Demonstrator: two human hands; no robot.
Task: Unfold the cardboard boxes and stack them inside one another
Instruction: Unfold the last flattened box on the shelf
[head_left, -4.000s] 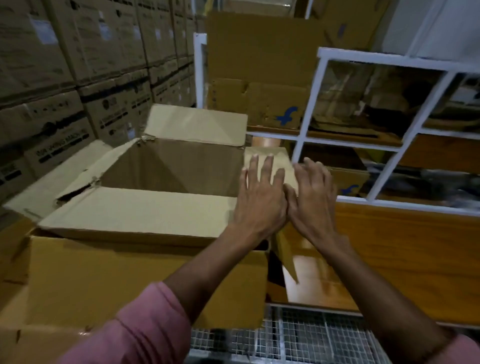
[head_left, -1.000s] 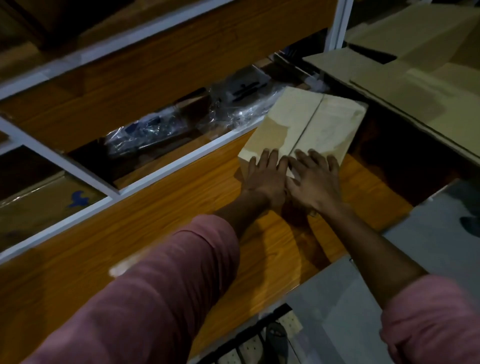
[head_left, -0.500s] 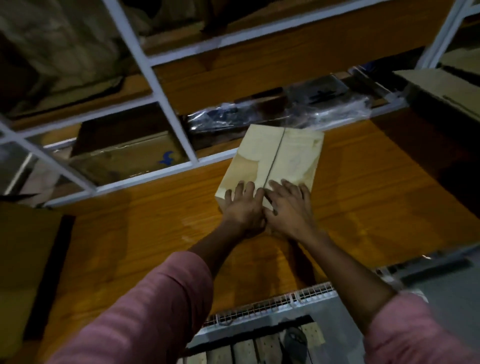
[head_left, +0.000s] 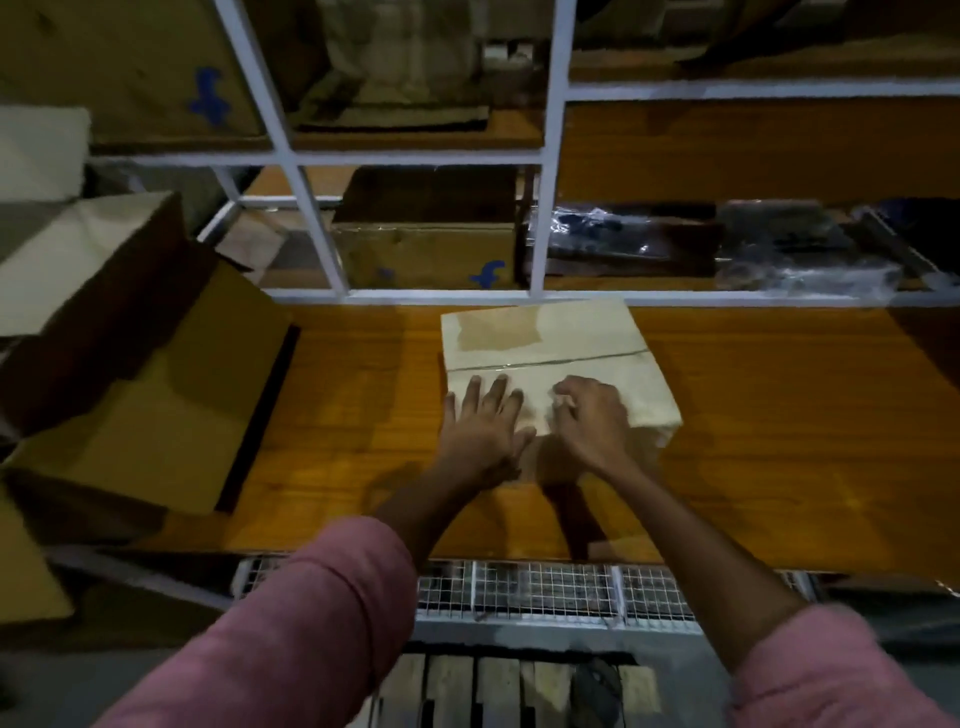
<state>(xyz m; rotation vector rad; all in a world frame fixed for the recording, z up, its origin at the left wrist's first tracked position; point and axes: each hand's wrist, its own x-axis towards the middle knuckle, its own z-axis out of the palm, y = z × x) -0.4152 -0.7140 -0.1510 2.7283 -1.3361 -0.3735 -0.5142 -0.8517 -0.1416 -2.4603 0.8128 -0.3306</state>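
Note:
A small pale cardboard box (head_left: 550, 343) stands on the wooden shelf board (head_left: 779, 441), its two top flaps closed along a middle seam. My left hand (head_left: 483, 421) lies flat on the near flap with fingers spread. My right hand (head_left: 589, 415) rests beside it on the same flap, its fingers curled at the flap's surface. A large open cardboard box (head_left: 140, 374) sits at the left, its flaps standing out.
A white metal rack frame (head_left: 545, 208) rises behind the board, with cardboard boxes (head_left: 431, 249) and plastic-wrapped dark packs (head_left: 701, 249) on its shelves. A wire mesh edge (head_left: 545, 587) runs along the front below the board.
The view has swung so the small box sits square before me. My right hand's fingers have curled on the near flap; my left hand stays flat.

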